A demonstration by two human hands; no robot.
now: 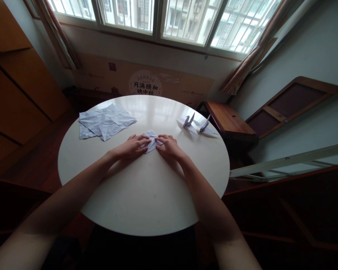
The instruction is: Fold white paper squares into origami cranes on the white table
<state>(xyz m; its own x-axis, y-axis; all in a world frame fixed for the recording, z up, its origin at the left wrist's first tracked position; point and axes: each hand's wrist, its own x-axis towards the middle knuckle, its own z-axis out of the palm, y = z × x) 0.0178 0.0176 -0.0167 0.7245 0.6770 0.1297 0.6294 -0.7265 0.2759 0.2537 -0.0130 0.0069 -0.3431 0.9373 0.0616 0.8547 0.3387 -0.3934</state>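
A small folded sheet of paper (150, 145) lies on the white round table (146, 195), with its lower end narrowing to a point. My left hand (133, 146) grips its left side, fingers bent over the paper and thumb at the lower edge. On the other side, my right hand (169, 145) holds the paper between thumb and fingers. Both hands rest low on the tabletop, and their fingers hide the paper's side corners. To the right stand two folded paper cranes, a nearer-to-middle crane (188, 123) and an outer crane (205, 126).
Creased paper sheets (105, 122) lie overlapping at the table's left. Beyond the table's right edge is a wooden stand (229, 118), with a metal ladder-like frame (287, 159) nearer. A printed cardboard panel (171, 80) runs below the windows. Wooden cabinets (22, 86) stand at left.
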